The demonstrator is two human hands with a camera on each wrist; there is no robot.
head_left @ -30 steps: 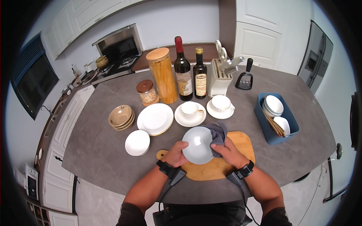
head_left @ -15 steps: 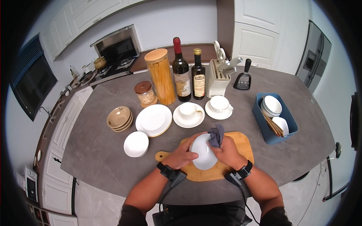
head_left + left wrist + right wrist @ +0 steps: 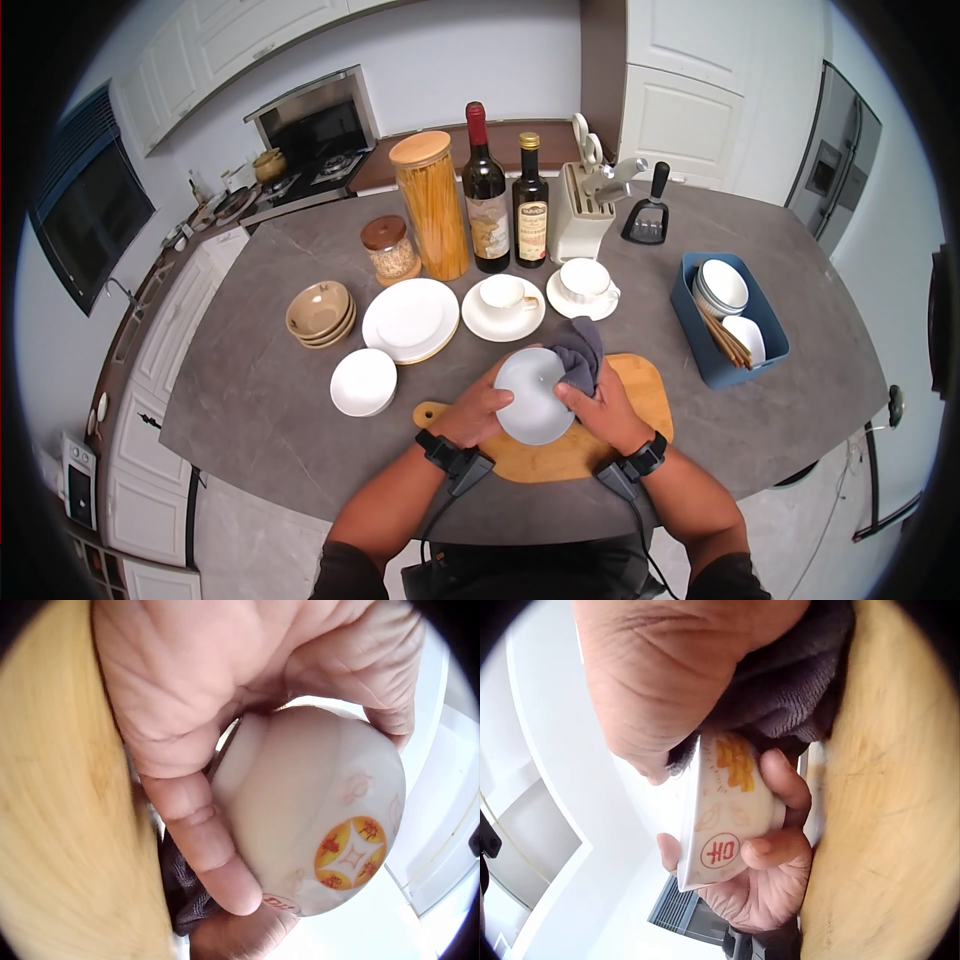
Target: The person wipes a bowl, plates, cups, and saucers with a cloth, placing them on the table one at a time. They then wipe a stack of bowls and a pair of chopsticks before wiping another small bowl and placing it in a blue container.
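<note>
A white bowl [image 3: 535, 397] with orange and red printed designs outside is held over the wooden cutting board [image 3: 640, 385], its inside facing up toward the head view. My left hand [image 3: 472, 408] grips it from the left, thumb at the rim and fingers spread beneath its outer wall [image 3: 322, 787]. On the opposite side my right hand [image 3: 610, 412] pinches a dark grey cloth [image 3: 580, 352] over the rim, thumb inside. In the right wrist view, folds of the cloth [image 3: 787, 697] bunch under that hand, against the bowl [image 3: 731, 814].
Left of the board stand a white bowl [image 3: 363, 383], stacked brown bowls [image 3: 318, 308] and white plates [image 3: 410, 318]. Two cups on saucers [image 3: 503, 325] sit behind, before bottles [image 3: 488, 220] and a knife block [image 3: 583, 215]. A blue bin [image 3: 735, 370] with bowls and chopsticks is at right.
The bowl tipped and turned between the hands, then came back with its inside facing up. It sits slightly right of and lower than a second ago. The cloth stays in the right hand.
</note>
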